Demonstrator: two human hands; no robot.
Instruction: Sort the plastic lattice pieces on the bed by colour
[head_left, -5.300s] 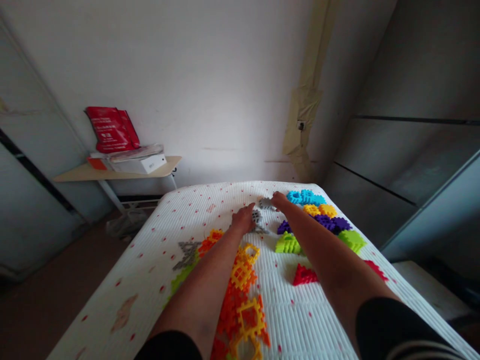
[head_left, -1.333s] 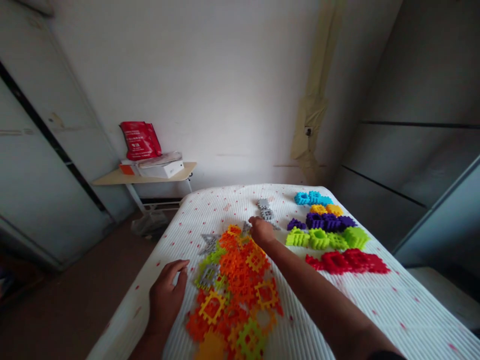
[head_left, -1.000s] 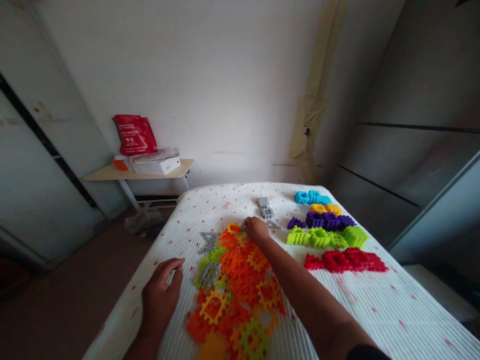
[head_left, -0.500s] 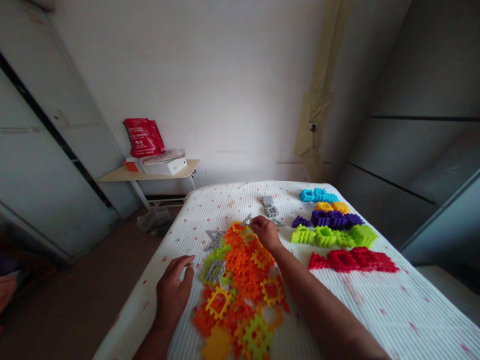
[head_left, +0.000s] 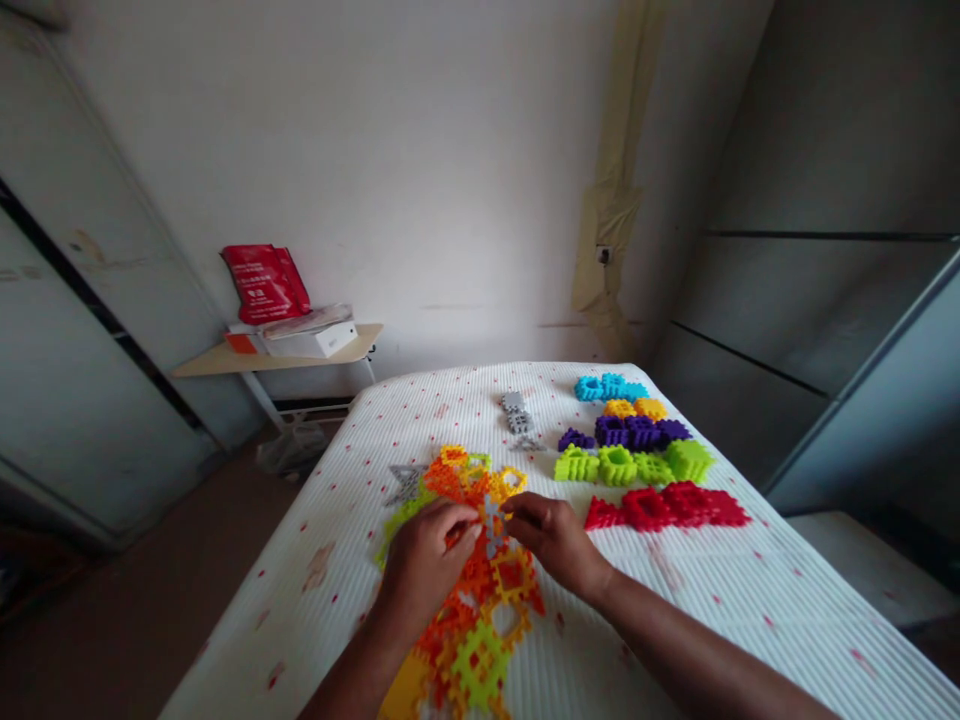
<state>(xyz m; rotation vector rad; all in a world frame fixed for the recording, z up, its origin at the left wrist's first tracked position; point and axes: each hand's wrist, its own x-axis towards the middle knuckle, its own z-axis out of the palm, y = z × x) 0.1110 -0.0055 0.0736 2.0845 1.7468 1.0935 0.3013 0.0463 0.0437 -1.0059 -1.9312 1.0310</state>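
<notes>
Over the pile of interlocking plastic tiles, my left hand [head_left: 435, 548] and my right hand [head_left: 556, 540] face each other with fingertips pinched. Between them is a grey interlocking tile [head_left: 492, 527], seen nearly edge-on, with the fingers of both hands at its sides. Beneath lie orange tiles [head_left: 477, 575], yellow tiles [head_left: 511, 572] and a lime-green tile [head_left: 480, 665], loosely heaped. My left hand and forearm hide part of the heap. A grey triangular tile [head_left: 405, 482] lies at the heap's far left edge.
Sorted stacks stand on the right of the bed [head_left: 300, 600]: blue [head_left: 611, 387], yellow [head_left: 634, 408], purple [head_left: 641, 432], green [head_left: 634, 465] and red [head_left: 667, 507]. Grey tiles [head_left: 516, 412] sit farther back. A side table [head_left: 202, 360] holds a red bag [head_left: 264, 285] and a white box [head_left: 319, 340].
My right hand has come back toward me from the heap's far end. My left hand has moved right over the heap, and the grey tile is now between both hands. The view has shifted slightly.
</notes>
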